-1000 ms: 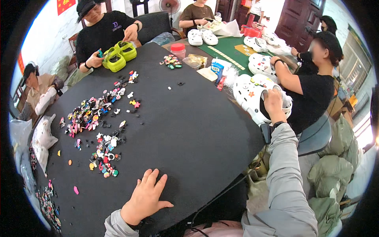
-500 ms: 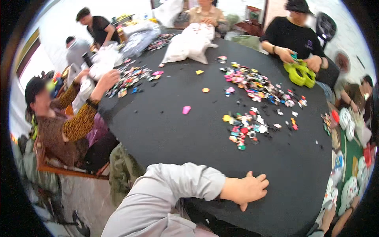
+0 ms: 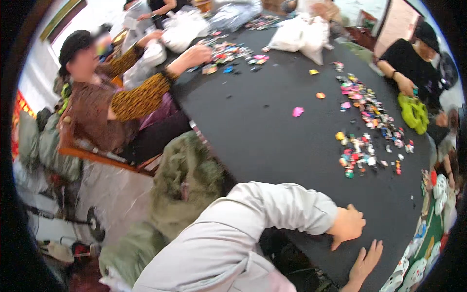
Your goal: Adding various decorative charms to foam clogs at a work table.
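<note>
Starting at the far left, we saw a seated person in a brown patterned top [image 3: 92, 107] stretching one arm out over the black round table [image 3: 262, 131] toward a scatter of small bright pieces near its far edge. Olive-green cloth bundles [image 3: 187, 170] were heaped just below that person, against the table's near rim. White sacks [image 3: 301, 31] lay on the far side of the tabletop.

Further right, a single pink piece [image 3: 297, 111] lay alone on the bare black surface. Beyond it, a band of small colourful charms [image 3: 365, 146] ran down the table's right half, thickest in a cluster near the middle right.

Our left hand [image 3: 346, 225], at the end of a grey sleeve [image 3: 262, 219], rested on the table with its fingers loosely curled, and we could see nothing in it. Our right hand [image 3: 366, 258] lay just below and beside it, flat, with fingers spread apart and empty. The two hands were close together but not touching. The charms lay well apart from both, further up the table.

At the right edge, a person in black [image 3: 408, 61] held a lime-green shoe [image 3: 413, 112], and white shoes [image 3: 413, 272] crowded the lower right corner.
</note>
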